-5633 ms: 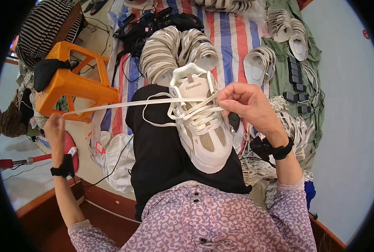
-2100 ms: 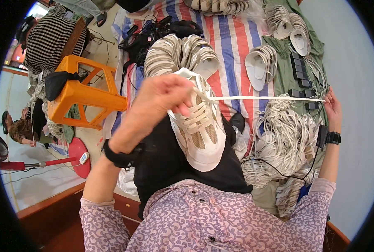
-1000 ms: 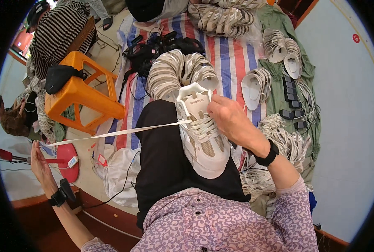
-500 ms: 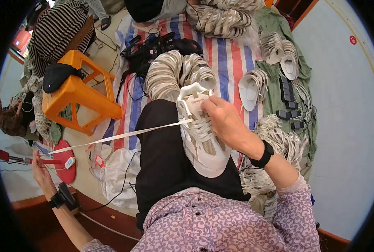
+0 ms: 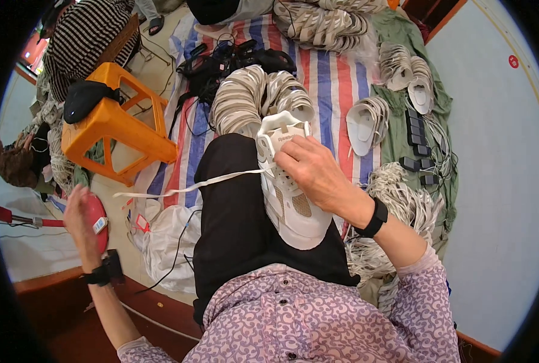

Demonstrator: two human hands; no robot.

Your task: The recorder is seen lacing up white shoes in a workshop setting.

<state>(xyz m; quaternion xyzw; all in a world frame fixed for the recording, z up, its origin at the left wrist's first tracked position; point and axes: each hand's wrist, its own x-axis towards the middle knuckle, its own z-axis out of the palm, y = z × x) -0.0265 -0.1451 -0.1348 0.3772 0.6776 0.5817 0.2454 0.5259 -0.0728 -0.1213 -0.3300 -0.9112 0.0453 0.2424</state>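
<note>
A white and beige sneaker [image 5: 290, 206] rests on my black-trousered lap, its toe toward me. My right hand [image 5: 318, 172] is closed over its lacing, with the fingertips pinched where a pale flat shoelace [image 5: 221, 178] comes out; the fingers partly hide the eyelets and tongue. That lace runs off to the left through the air, slack and wavy, and its end hangs loose. Beyond this end is my left hand [image 5: 83, 227], raised and blurred, fingers stretched upward and apart from the lace. Both wrists wear black bands.
Stacked shoe uppers [image 5: 239, 100] lie ahead on a striped sheet [image 5: 324, 85]. An orange stool [image 5: 124, 133] bearing a dark item stands left. Bundled white laces [image 5: 396, 206] and black adapters [image 5: 416, 133] lie right. A red round base [image 5: 97, 215] is behind my left hand.
The lace was stretched taut to my left hand; now it is let go and slack. My left hand has come up and slightly right. My right fingers have shifted left and down onto the lacing.
</note>
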